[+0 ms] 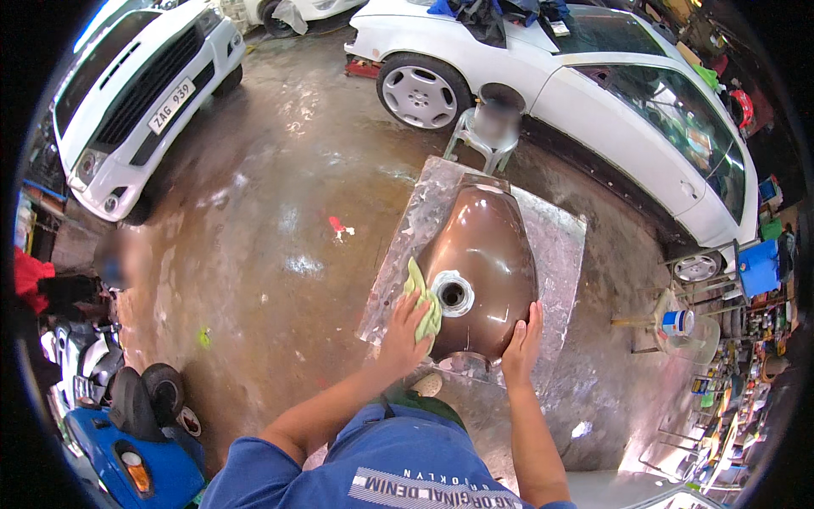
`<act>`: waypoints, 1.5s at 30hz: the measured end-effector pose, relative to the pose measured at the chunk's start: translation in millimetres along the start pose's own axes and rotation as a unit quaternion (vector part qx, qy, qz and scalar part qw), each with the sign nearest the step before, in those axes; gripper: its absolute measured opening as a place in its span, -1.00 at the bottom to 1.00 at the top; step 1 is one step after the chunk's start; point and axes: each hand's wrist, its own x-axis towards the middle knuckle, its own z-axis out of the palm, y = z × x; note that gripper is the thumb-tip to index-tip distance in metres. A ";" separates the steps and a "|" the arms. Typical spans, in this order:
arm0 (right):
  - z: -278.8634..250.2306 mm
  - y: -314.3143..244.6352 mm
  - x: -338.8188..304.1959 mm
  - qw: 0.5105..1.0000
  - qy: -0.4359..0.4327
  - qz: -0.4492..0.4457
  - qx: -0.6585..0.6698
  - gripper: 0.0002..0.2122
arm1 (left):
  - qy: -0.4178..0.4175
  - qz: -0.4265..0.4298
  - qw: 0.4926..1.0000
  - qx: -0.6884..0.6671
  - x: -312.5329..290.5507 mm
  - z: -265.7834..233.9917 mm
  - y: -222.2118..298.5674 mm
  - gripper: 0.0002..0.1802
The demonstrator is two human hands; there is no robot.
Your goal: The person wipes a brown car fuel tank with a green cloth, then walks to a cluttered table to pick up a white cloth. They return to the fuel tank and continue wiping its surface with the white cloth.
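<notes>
A brown, glossy motorcycle fuel tank [496, 246] lies on a paint-stained board [555, 229] in front of me. Its round filler hole [453, 294], ringed by a whitish patch, faces up. My left hand [407, 331] presses a light green cloth [431, 316] against the tank's left side, beside that hole. Against the right side near the close end rests my right hand [521, 343], its fingers stretched out and holding nothing. The cloth hides part of the tank's left edge.
A plastic chair [487, 136] stands beyond the board, beside a white car [577, 85]. Another white vehicle [157, 93] is at the far left. A blue motor scooter [127, 458] is near left. Cluttered shelves [746, 365] and a small stand with a paint can [677, 322] are at right.
</notes>
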 end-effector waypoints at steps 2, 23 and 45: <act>-1.4 2.9 0.7 1.000 -0.009 -0.005 0.003 -0.53 | -0.009 0.029 0.998 0.053 -18.5 8.0 16.9 -0.24; -24.7 32.6 5.8 0.912 -0.135 0.060 0.383 -0.32 | -0.093 0.198 0.973 0.075 22.4 8.0 61.6 -0.17; -19.7 34.9 5.5 0.922 -0.144 0.051 0.355 -0.29 | -0.088 0.086 0.943 0.310 45.7 -40.8 -0.8 -0.12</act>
